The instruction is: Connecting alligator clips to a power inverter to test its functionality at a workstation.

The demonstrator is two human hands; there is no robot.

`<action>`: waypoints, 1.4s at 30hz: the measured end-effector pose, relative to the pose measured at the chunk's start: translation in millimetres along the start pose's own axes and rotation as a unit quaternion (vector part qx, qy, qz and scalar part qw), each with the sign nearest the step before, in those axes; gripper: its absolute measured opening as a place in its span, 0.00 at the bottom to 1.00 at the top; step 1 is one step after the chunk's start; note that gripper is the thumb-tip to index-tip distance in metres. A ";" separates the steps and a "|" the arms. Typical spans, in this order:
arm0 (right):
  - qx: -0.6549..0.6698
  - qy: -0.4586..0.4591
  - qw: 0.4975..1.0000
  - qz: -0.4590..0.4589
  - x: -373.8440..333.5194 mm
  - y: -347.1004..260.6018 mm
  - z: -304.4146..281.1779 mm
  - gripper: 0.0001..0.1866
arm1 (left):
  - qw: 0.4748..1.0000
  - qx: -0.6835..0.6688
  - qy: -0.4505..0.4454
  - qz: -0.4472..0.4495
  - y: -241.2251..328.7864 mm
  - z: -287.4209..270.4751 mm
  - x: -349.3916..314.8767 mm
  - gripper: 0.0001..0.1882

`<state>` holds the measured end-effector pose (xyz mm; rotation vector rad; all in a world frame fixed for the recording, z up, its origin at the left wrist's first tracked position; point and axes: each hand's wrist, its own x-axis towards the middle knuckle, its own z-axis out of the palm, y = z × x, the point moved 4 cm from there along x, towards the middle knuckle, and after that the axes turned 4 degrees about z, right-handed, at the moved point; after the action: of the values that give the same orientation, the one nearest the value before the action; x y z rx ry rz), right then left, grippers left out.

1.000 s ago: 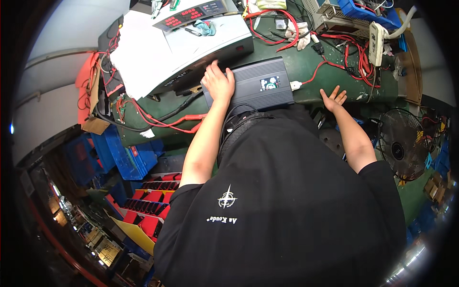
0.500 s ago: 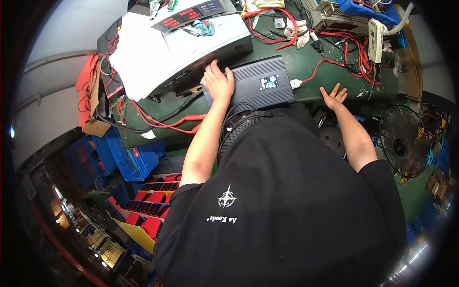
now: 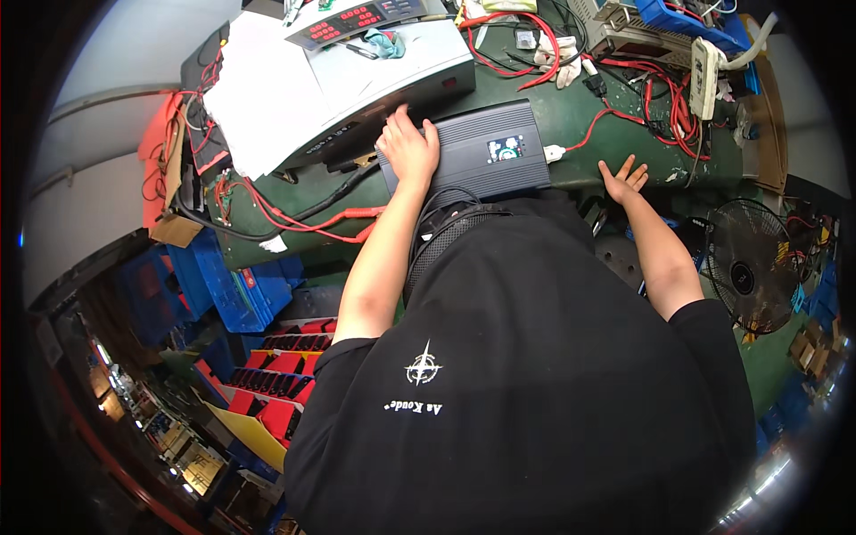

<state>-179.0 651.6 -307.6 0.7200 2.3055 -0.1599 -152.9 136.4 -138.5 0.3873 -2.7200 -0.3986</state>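
A ribbed black metal power unit (image 3: 473, 147) with a small lit display (image 3: 506, 150) lies at the near edge of the green bench. Across its left end rests my left hand (image 3: 410, 150), flat with the fingers stretched toward the far side. A white plug (image 3: 555, 153) with a red lead enters the unit's right end. On the left, a thick black cable and red leads (image 3: 361, 214) run up to it, their ends partly hidden by my arm. My right hand (image 3: 624, 180) lies at the bench edge right of the unit, fingers spread, holding nothing.
Behind the unit stands a bench instrument (image 3: 392, 76) with papers and a red digit readout (image 3: 361, 20) on top. Tangled red cables (image 3: 673, 116) and a white power strip (image 3: 703, 78) are at the right. A fan (image 3: 753, 267) stands right of the bench, blue bins (image 3: 241, 285) at the left.
Both hands hold nearly the same places. The view has shifted very slightly; nothing has been picked up or let go.
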 end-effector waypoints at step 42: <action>0.022 -0.003 1.000 -0.006 -2.2 0.5 -0.7 0.69 | 1.000 -0.007 -0.002 -0.002 0.9 -1.8 0.0 0.28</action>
<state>-177.9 651.3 -305.5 0.7269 2.3082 -0.2181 -152.5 136.9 -136.6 0.3888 -2.7195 -0.4194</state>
